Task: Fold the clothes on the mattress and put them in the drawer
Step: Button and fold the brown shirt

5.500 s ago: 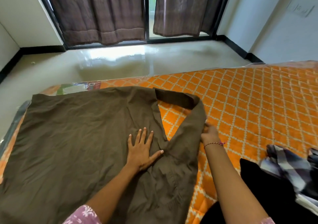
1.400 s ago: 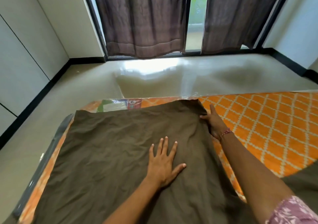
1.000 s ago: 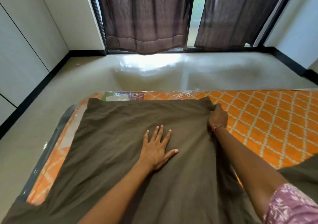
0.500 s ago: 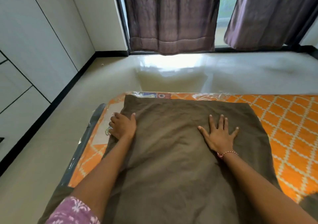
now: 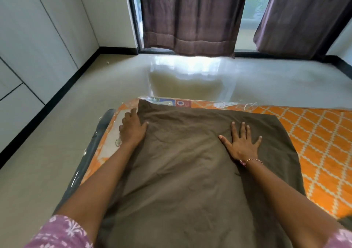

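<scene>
Head camera looks down on a brown garment [image 5: 182,162] spread flat over the near left part of an orange patterned mattress [image 5: 320,143], its far edge lying just short of the mattress's far edge. On the garment's right half the right hand [image 5: 241,145] lies palm down, fingers straight and fanned apart, pressing the cloth; a thin bracelet [image 5: 251,161] circles that wrist. At the garment's far left corner the left hand [image 5: 132,128] sits on the cloth's edge, thumb laid on top of the fabric and the other fingers bent over the border toward the mattress; whether they pinch the cloth or only rest there cannot be told. Clear plastic wrap [image 5: 234,105] shows along the mattress's far edge beyond the garment, with a printed label [image 5: 182,103] under it. Pale glossy floor [image 5: 190,80] stretches beyond the mattress to dark curtains [image 5: 188,17] hanging at a window. Left of the mattress stand pale cabinet panels [image 5: 28,44].
</scene>
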